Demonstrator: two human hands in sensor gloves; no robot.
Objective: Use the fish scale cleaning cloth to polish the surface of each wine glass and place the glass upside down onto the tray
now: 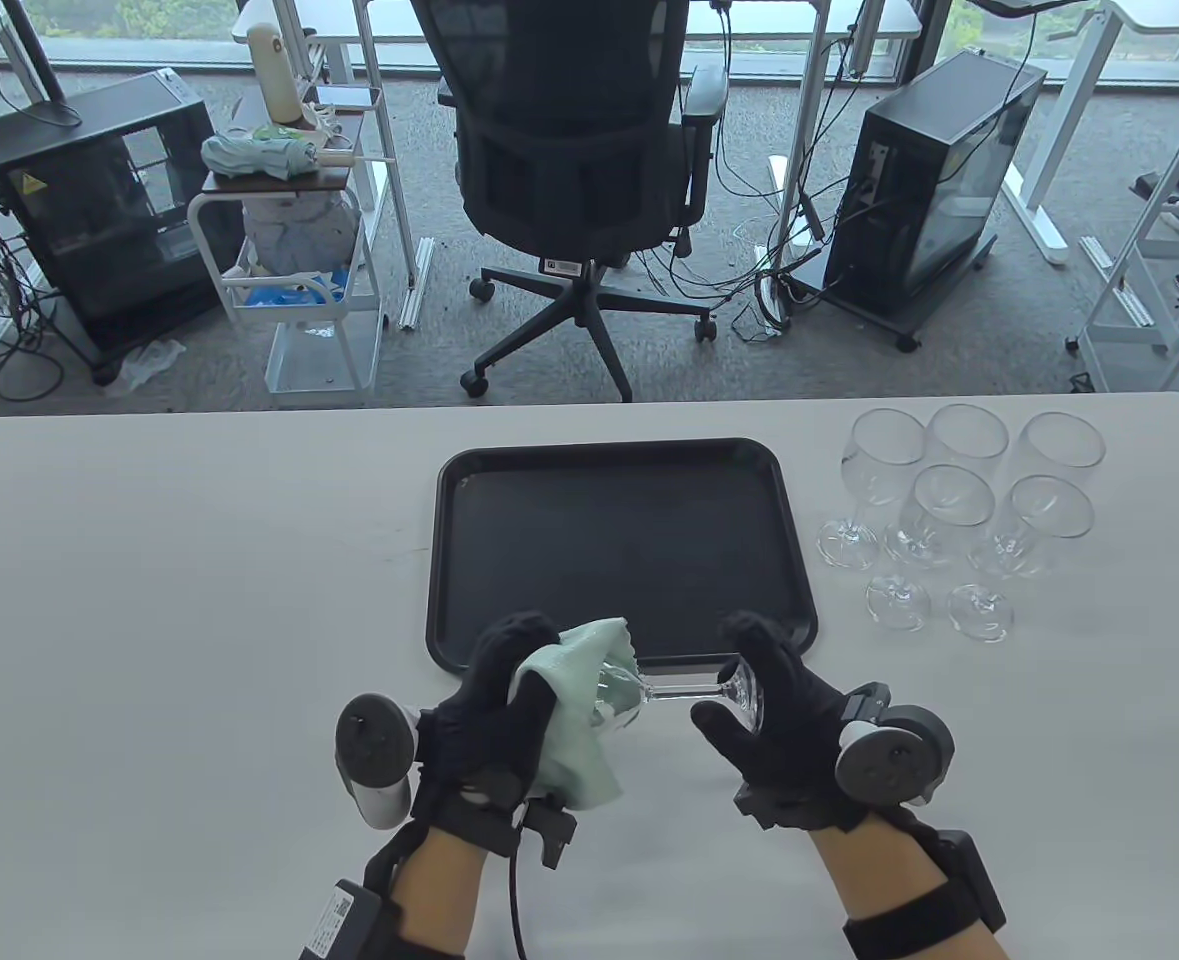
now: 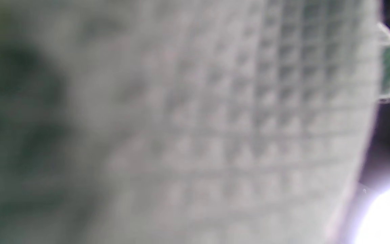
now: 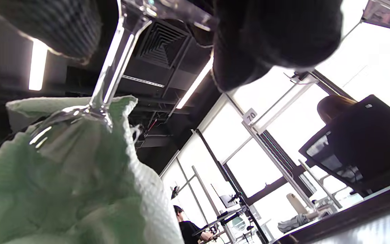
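A wine glass [image 1: 684, 690] lies on its side in the air just in front of the black tray [image 1: 469, 560]. My right hand [image 1: 769, 700] grips its foot, thumb below and fingers above. My left hand [image 1: 509, 690] holds the pale green cloth [image 1: 574, 730] wrapped round the bowl. The right wrist view looks up along the stem [image 3: 112, 67] to the cloth-covered bowl [image 3: 73, 162], with gloved fingers [image 3: 273, 37] at the top. The left wrist view is filled by the blurred weave of the cloth [image 2: 215, 135].
Several upright wine glasses [image 1: 959, 510] stand in a cluster to the right of the tray. Nothing stands on the tray. An office chair [image 1: 579, 190] stands beyond the table's far edge, with computer cases and a trolley on the floor.
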